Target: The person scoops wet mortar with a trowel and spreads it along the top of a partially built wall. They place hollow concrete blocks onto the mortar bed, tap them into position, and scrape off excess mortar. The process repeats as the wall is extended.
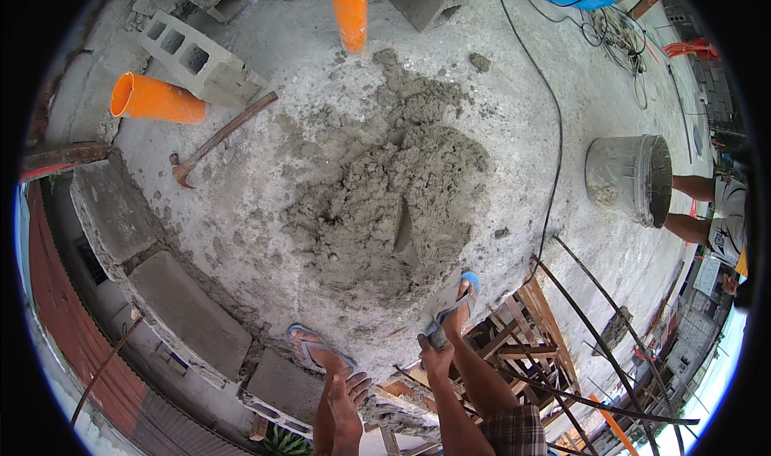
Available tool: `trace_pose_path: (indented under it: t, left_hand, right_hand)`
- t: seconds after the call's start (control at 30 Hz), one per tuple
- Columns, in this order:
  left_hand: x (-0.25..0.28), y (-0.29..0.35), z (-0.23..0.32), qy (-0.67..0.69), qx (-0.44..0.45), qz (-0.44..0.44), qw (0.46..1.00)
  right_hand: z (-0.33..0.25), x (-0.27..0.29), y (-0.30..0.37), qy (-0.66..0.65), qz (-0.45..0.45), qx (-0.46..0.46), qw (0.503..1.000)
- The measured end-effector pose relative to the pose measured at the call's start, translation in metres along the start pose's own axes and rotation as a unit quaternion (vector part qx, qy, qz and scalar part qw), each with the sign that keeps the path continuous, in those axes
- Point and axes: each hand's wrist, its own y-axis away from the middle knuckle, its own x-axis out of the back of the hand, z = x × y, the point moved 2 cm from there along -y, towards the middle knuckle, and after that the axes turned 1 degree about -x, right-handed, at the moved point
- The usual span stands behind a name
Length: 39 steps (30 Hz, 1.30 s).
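Observation:
A heap of wet grey mortar (385,191) lies spread on the concrete floor before my feet. My right hand (436,361) is closed round the handle of what looks like a trowel (438,337), smeared grey, close to the heap's near edge beside my right foot. Its blade blends with the mortar and is hard to make out. A dark, narrow groove (403,225) cuts into the heap. My left hand (347,396) hangs beside my left foot, fingers apart, holding nothing. Blue-strapped slippers (321,348) are on my feet.
A claw hammer (215,141) lies left of the heap, near hollow blocks (201,59) and orange pipes (165,100). A bucket (618,179) stands right, by another person's legs (692,207). A black cable (554,103) crosses the floor. Rebar (598,335) and an opening with timber (526,344) lie near right.

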Motion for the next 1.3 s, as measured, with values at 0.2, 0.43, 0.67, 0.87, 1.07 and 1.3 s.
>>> trace_pose_path:
  t: [0.2, 0.43, 0.67, 0.87, 1.07, 1.3]
  left_hand:
    - [0.014, -0.002, 0.022, 0.003, -0.062, 0.008, 0.998]
    - [0.024, 0.003, 0.028, 0.054, -0.065, 0.068, 0.994]
    - [0.036, 0.008, 0.008, 0.097, -0.096, 0.072, 0.988]
    - [0.077, 0.033, -0.039, 0.211, -0.187, 0.137, 0.95]
    - [0.236, 0.064, -0.058, 0.297, -0.256, 0.225, 0.892]
    - [0.389, -0.02, -0.012, 0.163, -0.301, 0.146, 0.928]
  right_hand:
    - [-0.028, -0.086, -0.061, 0.223, 0.054, 0.025, 0.973]
    - [-0.071, -0.119, -0.078, 0.197, 0.116, 0.183, 0.956]
    - [-0.116, -0.031, 0.004, 0.303, 0.103, 0.208, 0.924]
    - [-0.123, 0.025, 0.087, 0.331, -0.008, 0.313, 0.89]
    - [-0.091, 0.01, 0.196, 0.354, -0.112, 0.587, 0.719]
    - [-0.015, -0.111, 0.358, 0.295, -0.283, 0.437, 0.801]
